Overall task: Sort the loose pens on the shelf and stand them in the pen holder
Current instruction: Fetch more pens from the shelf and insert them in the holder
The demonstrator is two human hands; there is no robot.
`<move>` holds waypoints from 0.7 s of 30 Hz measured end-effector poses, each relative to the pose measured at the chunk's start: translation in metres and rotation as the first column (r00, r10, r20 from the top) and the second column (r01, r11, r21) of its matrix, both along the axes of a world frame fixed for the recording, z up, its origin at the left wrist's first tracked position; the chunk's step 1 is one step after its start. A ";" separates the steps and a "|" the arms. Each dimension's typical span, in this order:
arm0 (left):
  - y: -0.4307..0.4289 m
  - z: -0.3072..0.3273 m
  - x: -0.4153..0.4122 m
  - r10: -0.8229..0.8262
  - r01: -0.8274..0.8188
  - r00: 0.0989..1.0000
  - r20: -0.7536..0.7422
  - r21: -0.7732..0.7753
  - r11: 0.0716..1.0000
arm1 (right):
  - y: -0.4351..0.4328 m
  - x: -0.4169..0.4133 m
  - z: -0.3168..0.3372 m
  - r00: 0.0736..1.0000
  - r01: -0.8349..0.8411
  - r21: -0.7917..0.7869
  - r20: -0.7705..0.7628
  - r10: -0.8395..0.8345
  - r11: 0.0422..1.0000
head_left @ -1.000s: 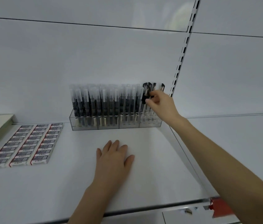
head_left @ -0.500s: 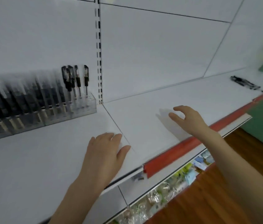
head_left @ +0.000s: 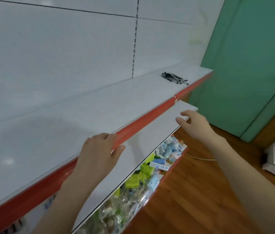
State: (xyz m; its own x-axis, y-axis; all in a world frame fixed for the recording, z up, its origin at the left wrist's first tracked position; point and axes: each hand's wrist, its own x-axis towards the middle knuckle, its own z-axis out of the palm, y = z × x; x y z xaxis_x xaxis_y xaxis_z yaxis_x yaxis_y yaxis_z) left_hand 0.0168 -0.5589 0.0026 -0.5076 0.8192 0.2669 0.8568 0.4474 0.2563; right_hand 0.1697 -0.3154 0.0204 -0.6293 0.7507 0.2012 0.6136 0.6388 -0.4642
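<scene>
A small bundle of loose black pens point(head_left: 174, 78) lies flat on the far right end of the white store shelf point(head_left: 65, 124), near its red front edge strip point(head_left: 141, 122) and well apart from both hands. None of these pens is in a hand, so this batch has not been picked up yet. The pen holder is out of view, so how many pens already stand in it cannot be told from here.

The left hand point(head_left: 99, 152) rests on the shelf's front edge with its fingers laid fairly straight over the red strip, gripping nothing. The right hand point(head_left: 194, 124) is open and empty, fingers loosely bent, reaching forward over the corner of the lower white shelf board point(head_left: 133, 157).

Judging by this, what is left is to reach the bundle, gather it, sort it and carry it to the holder.

Below the lower board, an open tier holds a jumble of small green, blue and clear-wrapped packets point(head_left: 143, 171); their contents are too blurred to name.
</scene>
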 end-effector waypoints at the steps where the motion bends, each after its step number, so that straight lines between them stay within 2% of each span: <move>1: 0.018 0.001 0.008 -0.014 0.015 1.000 -0.005 0.010 1.000 | 0.013 0.008 0.000 1.000 0.005 0.005 0.001 -0.005 1.000; 5: 0.089 -0.003 0.028 -0.112 0.113 0.992 -0.058 0.002 0.994 | 0.061 0.031 -0.004 0.999 0.035 0.005 -0.024 -0.035 0.999; 10: 0.180 -0.013 0.041 -0.187 0.188 0.982 -0.028 0.042 0.981 | 0.128 0.048 -0.017 0.996 0.082 0.004 -0.031 -0.081 0.997; 18: 0.336 -0.023 0.027 -0.177 0.178 0.984 -0.013 0.111 0.978 | 0.282 0.041 -0.015 0.993 0.117 0.010 0.010 -0.118 0.993; 21: 0.384 -0.016 0.018 -0.164 0.159 0.986 0.037 0.098 0.982 | 0.337 0.032 -0.005 0.993 0.116 0.006 0.028 -0.116 0.993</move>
